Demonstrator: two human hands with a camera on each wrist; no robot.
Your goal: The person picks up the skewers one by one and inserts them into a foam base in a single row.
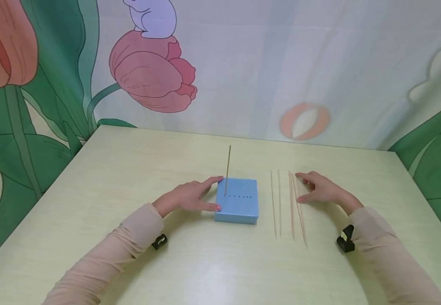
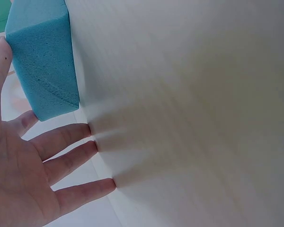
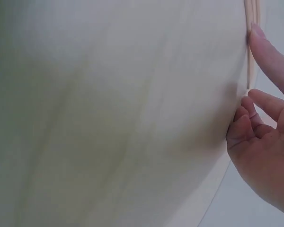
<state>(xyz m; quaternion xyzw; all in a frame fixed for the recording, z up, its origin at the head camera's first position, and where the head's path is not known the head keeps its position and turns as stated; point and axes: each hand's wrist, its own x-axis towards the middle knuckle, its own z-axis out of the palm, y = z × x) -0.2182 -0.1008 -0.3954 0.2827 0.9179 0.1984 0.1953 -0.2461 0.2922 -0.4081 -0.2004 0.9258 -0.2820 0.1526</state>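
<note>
A light blue foam block (image 1: 239,207) with a row of small holes lies on the table. One thin wooden stick (image 1: 228,169) stands upright in the leftmost hole. My left hand (image 1: 190,195) touches the block's left side with thumb and index finger; in the left wrist view the other fingers spread straight, tips on the tabletop. Several pale thin sticks (image 1: 291,212) lie lengthwise to the right of the block. Above the rightmost ones is my right hand (image 1: 319,188), its thumb and index fingertips at a stick (image 3: 249,61), apart from each other, the other fingers bent under.
The pale wooden table (image 1: 190,262) ends at the back against a printed curtain (image 1: 243,76) with flowers. A black wrist mount (image 1: 345,239) sits under the right sleeve, another (image 1: 160,242) under the left.
</note>
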